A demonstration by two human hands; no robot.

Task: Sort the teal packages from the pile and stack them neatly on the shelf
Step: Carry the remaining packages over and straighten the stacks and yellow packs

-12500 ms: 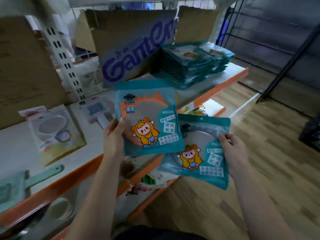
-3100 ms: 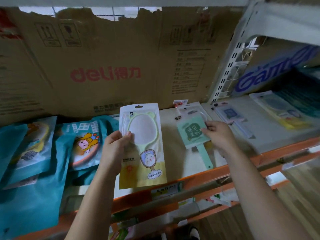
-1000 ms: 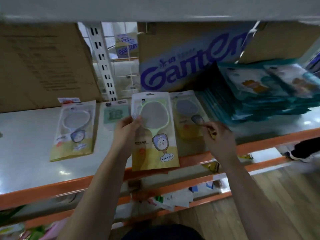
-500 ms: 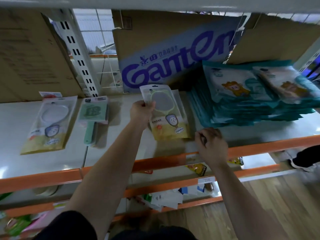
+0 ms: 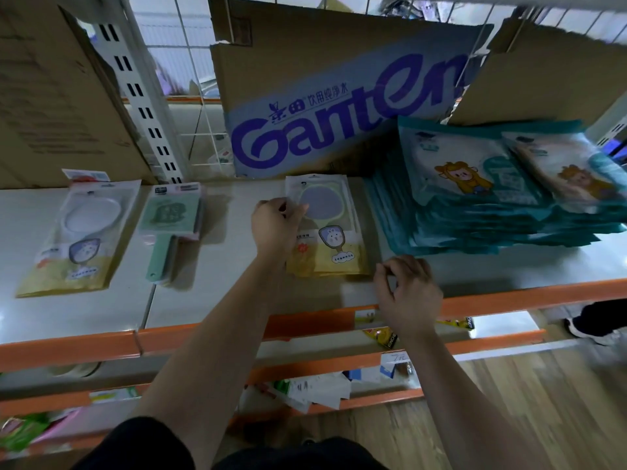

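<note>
Teal packages (image 5: 475, 218) stacked right, left hand (image 5: 275, 228) gripping yellow pack (image 5: 339, 256)

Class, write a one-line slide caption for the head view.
Left hand grips a yellow mirror package on the shelf, beside stacked teal packages.

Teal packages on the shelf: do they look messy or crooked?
Yes, a bit. The teal packages sit in a sloppy pile at the right end of the shelf: their edges fan out unevenly, and the top two lie side by side, overlapping.

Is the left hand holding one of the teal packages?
No, the left hand grips a yellow package with a mirror in it, while the teal packages lie stacked further right.
</note>
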